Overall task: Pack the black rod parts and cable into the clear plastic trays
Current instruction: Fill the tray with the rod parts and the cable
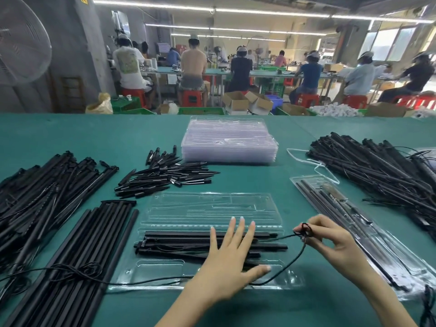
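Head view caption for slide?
Left hand presses black rods in clear tray; right hand pinches cable.

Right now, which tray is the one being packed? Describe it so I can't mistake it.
On the green table, pass the stack of empty trays at the far centre and come to the near edge. The open tray lies flat under the left hand, black rods across its middle. Unlike the tray at right, it is unclosed.
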`<state>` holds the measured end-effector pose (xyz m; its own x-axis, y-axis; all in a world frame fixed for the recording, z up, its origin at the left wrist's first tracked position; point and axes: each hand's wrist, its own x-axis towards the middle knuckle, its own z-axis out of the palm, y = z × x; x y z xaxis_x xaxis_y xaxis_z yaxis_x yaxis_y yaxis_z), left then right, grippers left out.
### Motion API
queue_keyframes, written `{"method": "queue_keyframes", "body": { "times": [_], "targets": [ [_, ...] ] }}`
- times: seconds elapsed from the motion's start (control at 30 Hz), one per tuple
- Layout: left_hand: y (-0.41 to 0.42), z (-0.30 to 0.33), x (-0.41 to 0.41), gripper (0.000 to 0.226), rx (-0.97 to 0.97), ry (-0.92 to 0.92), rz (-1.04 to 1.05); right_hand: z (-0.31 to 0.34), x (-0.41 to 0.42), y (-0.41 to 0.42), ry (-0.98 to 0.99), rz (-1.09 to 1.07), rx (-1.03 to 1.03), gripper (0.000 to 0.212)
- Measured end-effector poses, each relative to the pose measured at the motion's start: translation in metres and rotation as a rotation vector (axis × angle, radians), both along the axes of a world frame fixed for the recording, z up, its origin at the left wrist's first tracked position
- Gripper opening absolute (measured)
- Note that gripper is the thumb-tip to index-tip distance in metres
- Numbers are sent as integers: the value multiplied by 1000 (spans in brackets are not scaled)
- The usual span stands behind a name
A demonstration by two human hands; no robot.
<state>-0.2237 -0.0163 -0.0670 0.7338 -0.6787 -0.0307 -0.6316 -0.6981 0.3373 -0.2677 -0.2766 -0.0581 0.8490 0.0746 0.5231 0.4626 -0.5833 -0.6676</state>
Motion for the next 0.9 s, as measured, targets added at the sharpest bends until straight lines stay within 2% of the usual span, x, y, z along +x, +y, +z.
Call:
{"method": "queue_keyframes", "body": {
  "times": [0.1, 0.2, 0.27, 0.37, 0.43, 0.5, 0.63, 0.8, 0.9],
  "targets": [
    [-5, -14, 4, 93, 64, 27, -24, 4, -3, 1, -42, -29, -128, 24],
    [-2, -28, 5, 92, 80, -11, -17, 3, -7, 1, -13, -96, -215, 42],
    [-3, -31, 3, 91, 59, -46, -23, 2, -8, 3, -35, -133, -251, 46],
    [-3, -30, 2, 78, 47, -35, -5, 3, -13, 5, 11, -164, -172, 43],
    [-3, -30, 2, 69, 43, -20, 6, 2, -13, 7, 48, -169, -259, 32],
    [-3, -30, 3, 72, 20, -2, 10, 2, -12, 9, 81, -180, -324, 33],
    [-3, -29, 2, 77, 34, -2, -5, 5, -11, 7, 183, -159, -284, 31],
    [-5, -27, 6, 56, 77, 19, -6, 10, -20, -5, 328, -43, -43, 61],
    [-6, -25, 7, 50, 74, 43, -5, 10, -26, -10, 383, 4, -15, 51]
  ]
}}
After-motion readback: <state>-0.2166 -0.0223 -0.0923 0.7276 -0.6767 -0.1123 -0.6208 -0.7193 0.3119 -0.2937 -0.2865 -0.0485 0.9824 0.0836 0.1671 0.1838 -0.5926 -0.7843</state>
